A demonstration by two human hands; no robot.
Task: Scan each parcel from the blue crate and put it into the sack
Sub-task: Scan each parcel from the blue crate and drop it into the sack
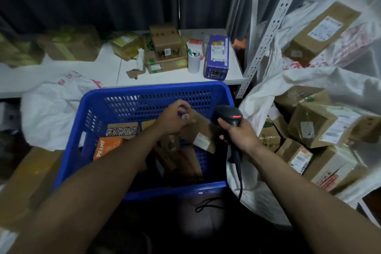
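Note:
A blue crate (pixel 115 97) stands in front of me with several parcels inside, among them an orange box (pixel 107 147) and a black patterned one (pixel 121 131). My left hand (pixel 175 118) reaches into the crate and grips the upper end of a brown cardboard parcel (pixel 201 134) that is tilted, its white label facing up. My right hand (pixel 240 133) holds a black barcode scanner (pixel 227 115) beside that parcel, its red light on and its cable hanging down. To the right lies the open white sack (pixel 259 97) filled with several brown parcels (pixel 317 125).
A white table (pixel 111 68) behind the crate carries stacked cardboard boxes (pixel 165 49), a white cup (pixel 194 62) and a purple box (pixel 217 57). A perforated metal shelf post (pixel 268 33) rises at right. Another white bag (pixel 53 107) lies left of the crate.

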